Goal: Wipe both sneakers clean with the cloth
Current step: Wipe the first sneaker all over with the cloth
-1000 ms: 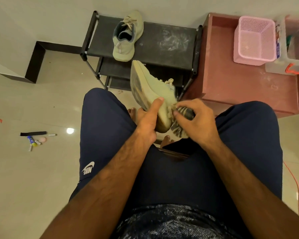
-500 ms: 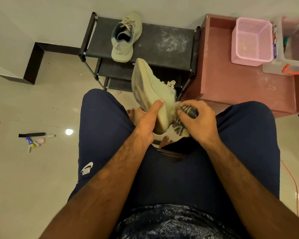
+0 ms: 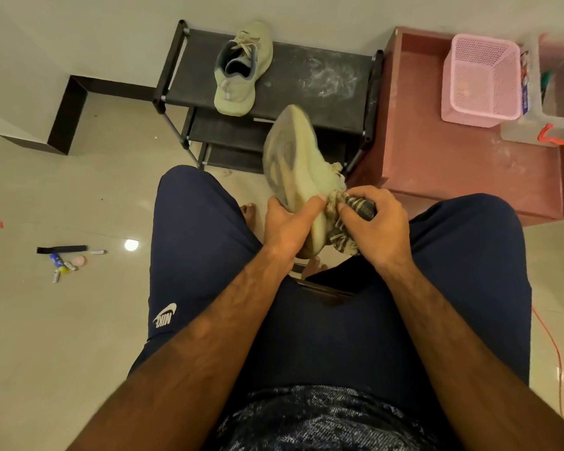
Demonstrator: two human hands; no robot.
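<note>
Lap: A seated person looks down at their own dark blue shorts (image 3: 306, 320), with both forearms reaching forward between the knees.
Left hand: The left hand (image 3: 287, 227) grips the near end of the held sneaker (image 3: 293, 157), fingers curled under it and thumb laid along its side.
Right hand: The right hand (image 3: 376, 222) is closed round a bunched striped cloth (image 3: 358, 206), pressing it to the shoe's upper just beside the laces.
Held sneaker: Pale green, in the air above bare feet, greyed sole turned left, toe pointing away.
Further off: The second sneaker (image 3: 241, 70) stands upright on the top shelf of a black shoe rack (image 3: 319, 89), well apart from the hands. A pink basket (image 3: 479, 79) sits to the right.
Risk: The shoe is gripped at one end only, so a hard push from the cloth could twist it loose and drop it. The cloth's hanging tail might also snag the laces, or carry sole grime onto the upper.
Progress: Probably mid-wipe on one shoe, with the other waiting.
</note>
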